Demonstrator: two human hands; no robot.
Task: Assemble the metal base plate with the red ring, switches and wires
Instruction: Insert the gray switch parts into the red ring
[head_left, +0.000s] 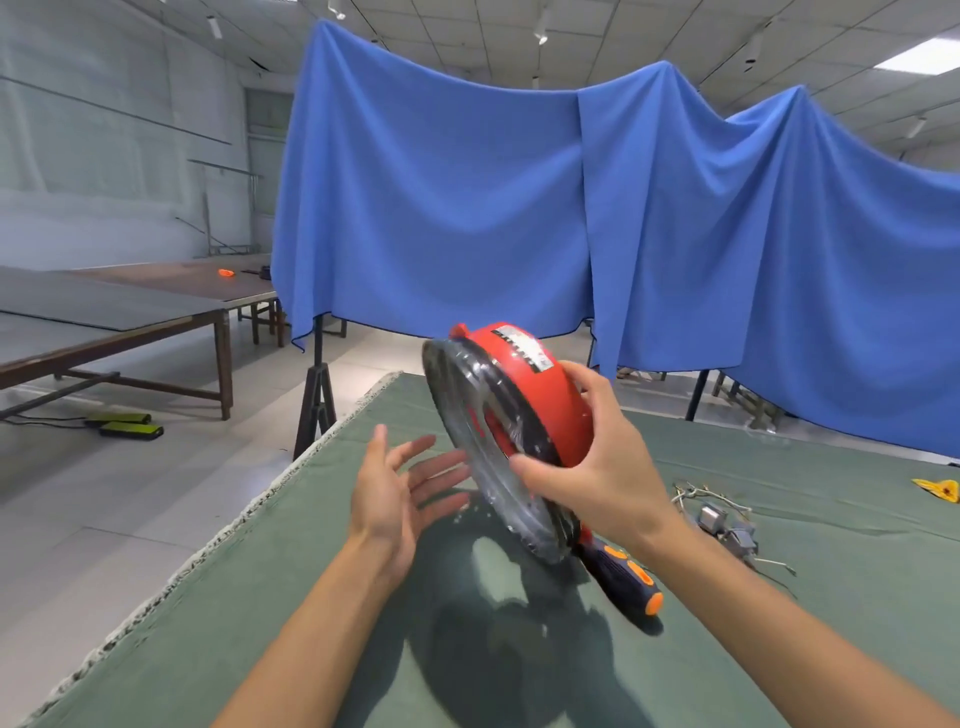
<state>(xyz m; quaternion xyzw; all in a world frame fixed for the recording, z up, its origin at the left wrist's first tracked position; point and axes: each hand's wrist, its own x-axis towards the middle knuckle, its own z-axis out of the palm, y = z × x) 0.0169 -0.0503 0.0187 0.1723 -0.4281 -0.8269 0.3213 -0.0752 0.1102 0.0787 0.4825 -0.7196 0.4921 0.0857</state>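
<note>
The right hand (597, 478) grips the red plastic ring (530, 395) with its shiny round metal base plate (483, 457), tilted above the green table (311, 597), seemingly for inspection; the left hand (400, 493) waits alongside, fingers spread.

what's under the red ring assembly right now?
Under the tilted red ring and metal base plate held by the right hand: a screwdriver, handle showing, tip covered, and the green table cloth.

Workshop hall: long worktables (119, 312), blue cloth backdrop (467, 208) (on stands).
</note>
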